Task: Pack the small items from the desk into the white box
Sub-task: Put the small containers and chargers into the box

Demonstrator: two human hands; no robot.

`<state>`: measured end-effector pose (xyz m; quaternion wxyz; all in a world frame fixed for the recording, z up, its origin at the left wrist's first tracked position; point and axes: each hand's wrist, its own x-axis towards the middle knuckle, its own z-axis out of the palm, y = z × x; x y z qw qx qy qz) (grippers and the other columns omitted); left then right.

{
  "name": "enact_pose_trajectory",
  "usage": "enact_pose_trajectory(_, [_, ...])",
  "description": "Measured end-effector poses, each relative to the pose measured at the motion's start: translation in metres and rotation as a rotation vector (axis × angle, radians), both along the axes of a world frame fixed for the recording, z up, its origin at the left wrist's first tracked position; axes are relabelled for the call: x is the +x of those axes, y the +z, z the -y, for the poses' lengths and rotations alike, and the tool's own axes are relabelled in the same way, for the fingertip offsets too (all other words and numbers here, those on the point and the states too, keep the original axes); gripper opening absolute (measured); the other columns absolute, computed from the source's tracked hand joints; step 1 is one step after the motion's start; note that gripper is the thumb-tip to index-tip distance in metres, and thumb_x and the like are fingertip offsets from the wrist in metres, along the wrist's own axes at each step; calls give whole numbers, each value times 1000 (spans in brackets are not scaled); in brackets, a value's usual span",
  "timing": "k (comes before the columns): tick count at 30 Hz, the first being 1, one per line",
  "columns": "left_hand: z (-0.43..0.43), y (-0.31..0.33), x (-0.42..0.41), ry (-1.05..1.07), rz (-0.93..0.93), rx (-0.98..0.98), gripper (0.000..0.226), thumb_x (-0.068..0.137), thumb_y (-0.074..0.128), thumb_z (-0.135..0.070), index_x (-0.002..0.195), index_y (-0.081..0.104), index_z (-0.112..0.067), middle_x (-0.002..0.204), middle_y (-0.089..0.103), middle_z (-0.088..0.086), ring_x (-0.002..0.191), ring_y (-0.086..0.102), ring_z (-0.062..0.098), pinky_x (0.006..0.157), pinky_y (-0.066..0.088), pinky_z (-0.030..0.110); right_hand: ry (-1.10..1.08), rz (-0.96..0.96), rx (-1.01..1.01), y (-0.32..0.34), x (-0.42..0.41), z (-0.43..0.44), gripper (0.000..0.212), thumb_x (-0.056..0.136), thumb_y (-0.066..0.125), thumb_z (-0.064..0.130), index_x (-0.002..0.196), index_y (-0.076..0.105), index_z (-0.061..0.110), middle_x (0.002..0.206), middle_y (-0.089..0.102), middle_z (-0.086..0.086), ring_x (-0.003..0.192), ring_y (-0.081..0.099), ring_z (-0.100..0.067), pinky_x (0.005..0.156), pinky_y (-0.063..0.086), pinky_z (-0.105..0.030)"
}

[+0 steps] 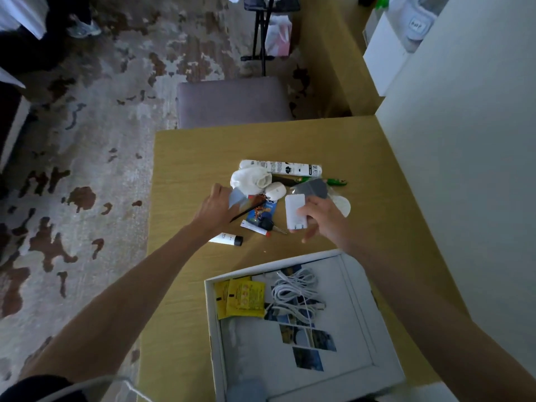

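Observation:
A heap of small items lies mid-desk: a long white tube (280,167), white socks (249,181), a white mouse-like object (275,190), a green pen (335,181), a small white tube with black cap (227,238), a key (268,226). My right hand (322,220) is shut on a white rectangular charger-like block (294,211). My left hand (216,208) grips a grey card (236,197) and a thin black stick (246,211). The white box (213,329) sits near me, holding yellow sachets (243,297), a white cable (298,291) and photos.
A grey upholstered chair (232,101) stands at the desk's far edge. A white wall panel (464,169) borders the desk on the right. Patterned carpet (87,155) lies left of the desk. A black stand (262,33) is farther back.

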<state>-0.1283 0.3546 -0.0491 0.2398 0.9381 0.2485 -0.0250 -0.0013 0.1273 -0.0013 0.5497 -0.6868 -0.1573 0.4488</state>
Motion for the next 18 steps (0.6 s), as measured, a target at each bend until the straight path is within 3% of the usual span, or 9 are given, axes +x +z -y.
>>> enact_pose_trajectory(3, [15, 29, -25, 68, 202, -113, 41, 94, 52, -31, 124, 47, -3, 118, 45, 12, 99, 54, 32, 82, 47, 44, 102, -13, 37, 12, -18, 5, 18, 73, 69, 37, 88, 74, 28, 77, 73, 2, 74, 71, -22, 43, 53, -28])
enact_pose_trajectory(7, [49, 62, -74, 150, 349, -272, 45, 87, 51, -46, 117, 49, -12, 112, 46, -3, 100, 55, 21, 81, 53, 46, 282, 92, 11, 25, -44, 10, 43, 74, 69, 44, 95, 65, 7, 70, 67, -4, 62, 67, -18, 39, 47, -25])
enact_pose_trajectory(10, [80, 73, -111, 124, 375, -351, 49, 82, 46, -55, 115, 50, -18, 109, 44, -9, 100, 56, 16, 80, 54, 46, 428, 200, -15, 35, -64, 22, 39, 74, 67, 48, 95, 64, 15, 68, 69, -4, 58, 67, -17, 37, 41, -21])
enact_pose_trajectory(13, [109, 75, -140, 77, 344, -347, 48, 83, 48, -54, 114, 51, -18, 107, 44, -6, 95, 56, 17, 76, 55, 44, 597, 300, -59, 41, -82, 41, 28, 76, 68, 49, 89, 62, 25, 67, 67, 5, 58, 62, -8, 49, 45, -20])
enact_pose_trajectory(16, [133, 74, -163, 35, 325, -227, 51, 84, 46, -55, 114, 51, -14, 107, 47, -2, 87, 56, 18, 73, 53, 44, 841, 594, -255, 41, -99, 59, 29, 72, 63, 60, 86, 57, 35, 82, 63, 13, 71, 59, -2, 62, 47, -24])
enact_pose_trajectory(18, [147, 73, -176, 18, 295, -160, 50, 85, 45, -54, 115, 51, -14, 108, 49, -2, 85, 55, 17, 73, 52, 43, 1023, 837, -375, 36, -112, 68, 33, 74, 58, 62, 93, 57, 35, 88, 62, 11, 76, 57, -4, 61, 44, -24])
